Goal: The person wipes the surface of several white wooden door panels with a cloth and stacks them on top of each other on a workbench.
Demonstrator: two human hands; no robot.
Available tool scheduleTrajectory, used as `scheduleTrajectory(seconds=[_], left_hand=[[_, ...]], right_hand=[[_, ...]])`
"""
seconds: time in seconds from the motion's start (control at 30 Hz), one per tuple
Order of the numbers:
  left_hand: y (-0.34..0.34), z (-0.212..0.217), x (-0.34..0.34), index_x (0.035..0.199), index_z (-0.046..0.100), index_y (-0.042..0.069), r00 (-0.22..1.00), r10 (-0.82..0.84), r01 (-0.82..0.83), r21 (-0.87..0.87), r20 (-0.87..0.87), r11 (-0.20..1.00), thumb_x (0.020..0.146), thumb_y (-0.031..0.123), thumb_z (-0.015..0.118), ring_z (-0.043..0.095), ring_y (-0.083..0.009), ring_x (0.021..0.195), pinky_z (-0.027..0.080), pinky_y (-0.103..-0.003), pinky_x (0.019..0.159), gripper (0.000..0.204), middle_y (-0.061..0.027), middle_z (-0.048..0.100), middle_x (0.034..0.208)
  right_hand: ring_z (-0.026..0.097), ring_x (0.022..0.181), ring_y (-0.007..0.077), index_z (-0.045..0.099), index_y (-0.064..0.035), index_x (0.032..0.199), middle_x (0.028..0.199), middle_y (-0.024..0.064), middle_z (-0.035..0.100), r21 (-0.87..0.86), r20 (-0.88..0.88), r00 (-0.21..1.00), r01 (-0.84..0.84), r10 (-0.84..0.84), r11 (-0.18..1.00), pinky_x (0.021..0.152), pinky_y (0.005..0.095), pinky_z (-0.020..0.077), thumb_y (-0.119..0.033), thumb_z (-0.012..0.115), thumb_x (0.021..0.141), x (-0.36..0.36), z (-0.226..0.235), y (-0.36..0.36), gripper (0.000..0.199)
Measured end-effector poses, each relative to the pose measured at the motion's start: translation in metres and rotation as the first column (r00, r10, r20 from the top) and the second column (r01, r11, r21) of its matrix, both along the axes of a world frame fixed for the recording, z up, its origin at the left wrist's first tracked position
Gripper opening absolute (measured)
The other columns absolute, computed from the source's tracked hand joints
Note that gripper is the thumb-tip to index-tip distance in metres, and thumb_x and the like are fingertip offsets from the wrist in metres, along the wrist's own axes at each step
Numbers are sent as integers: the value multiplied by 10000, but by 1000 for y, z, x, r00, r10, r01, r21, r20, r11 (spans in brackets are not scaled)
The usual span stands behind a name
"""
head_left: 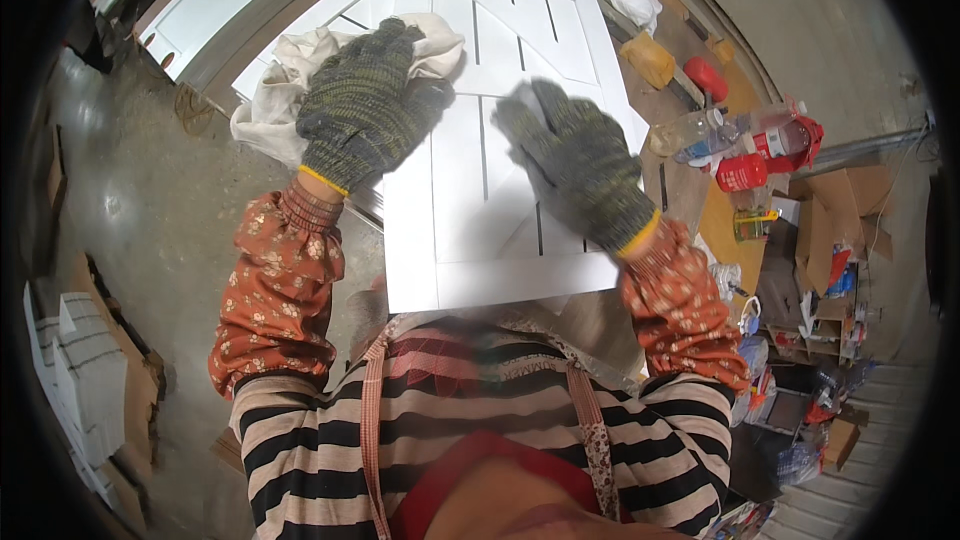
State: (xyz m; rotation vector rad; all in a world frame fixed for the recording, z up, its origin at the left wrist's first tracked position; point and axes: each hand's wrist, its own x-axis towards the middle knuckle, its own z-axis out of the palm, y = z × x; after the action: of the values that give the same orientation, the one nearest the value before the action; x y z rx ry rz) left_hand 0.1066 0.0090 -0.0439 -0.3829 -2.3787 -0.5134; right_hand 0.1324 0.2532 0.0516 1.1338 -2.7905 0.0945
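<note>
a white grooved door panel (pixel 500 90) is lying flat on the workbench, its near edge facing the person. a crumpled off-white cloth (pixel 275 80) is resting bunched on its upper left part.

Even, soft daylight is filling the scene, no hard shadows. The flat white grooved wooden panel (pixel 500 200) is reflecting bright, nearly blowing out. The right grey knitted-glove hand (pixel 578 165) is smearing with motion blur. Fisheye is bending edges; black vignette is eating every corner.
</note>
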Motion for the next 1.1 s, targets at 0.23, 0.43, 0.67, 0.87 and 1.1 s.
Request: scheduleTrajectory(seconds=[0.23,0.43,0.67,0.87,1.1], left_hand=[[2,17,5,1304,584,80,991,7,-15,65,132,998,821,476,734,592,-351,1193,411,-478,1070,643,-192,589,1322],[5,18,5,1294,593,74,992,62,-62,1,109,998,863,435,700,581,-324,1218,437,-463,1046,573,-190,589,1323],[4,13,2,1284,588,34,998,20,-21,7,54,1000,922,367,616,588,-337,1197,425,-454,1055,493,-206,591,1308],[19,7,3,1283,572,-9,997,75,-77,-76,-36,994,931,331,583,605,-379,1135,453,-468,1007,489,-236,600,1270],[16,19,1,1284,548,-58,994,21,-10,-102,103,995,933,341,559,612,-400,1103,474,-499,964,532,-277,592,1257]], right_hand=[[627,1030,318,629,-147,1240,1293,175,572,-47,-123,988,-95,88,994,900,424,519,-220,642,885,-6,-13,0,362],[620,1002,316,617,-60,1159,1186,132,615,-19,-492,862,-150,122,988,814,427,532,-171,634,874,-1,-6,39,306],[682,999,294,651,-33,1219,1130,177,688,-8,-363,930,-57,50,998,879,368,537,-266,621,939,10,0,21,366],[642,863,290,591,-72,1219,1016,131,612,-102,-158,970,170,-185,980,665,428,535,-284,573,925,10,-17,-14,363],[631,815,296,571,-62,1190,1014,154,594,60,-131,990,57,-48,997,635,411,516,-234,593,904,47,0,-12,334]])
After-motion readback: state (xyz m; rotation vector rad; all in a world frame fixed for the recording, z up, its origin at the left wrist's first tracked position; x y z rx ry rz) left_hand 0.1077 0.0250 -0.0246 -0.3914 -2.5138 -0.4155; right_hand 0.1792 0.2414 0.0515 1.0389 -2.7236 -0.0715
